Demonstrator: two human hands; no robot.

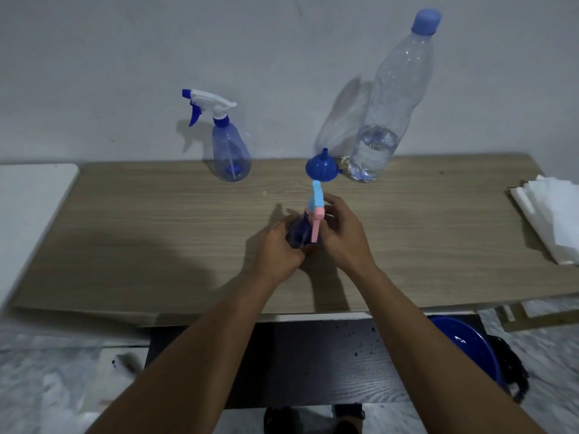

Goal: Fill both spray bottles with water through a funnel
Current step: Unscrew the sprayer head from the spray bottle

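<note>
A dark blue spray bottle (pixel 300 230) with a light blue and pink spray head (pixel 316 204) stands at the middle of the wooden table (pixel 156 227). My left hand (pixel 275 249) grips its body. My right hand (pixel 343 235) curls around its neck just under the spray head. A second spray bottle (pixel 230 150), clear blue with a white and blue trigger head, stands at the back, left of centre. A blue funnel (pixel 322 166) lies upside down behind the held bottle. Beside it stands a tall clear water bottle (pixel 388 120) with a blue cap and a little water at the bottom.
A stack of white paper napkins (pixel 551 219) lies at the table's right edge. A white surface (pixel 29 195) adjoins the table on the left. Below the front edge are a dark board (pixel 313 364) and a blue basin (pixel 470 346). A wall stands right behind the table.
</note>
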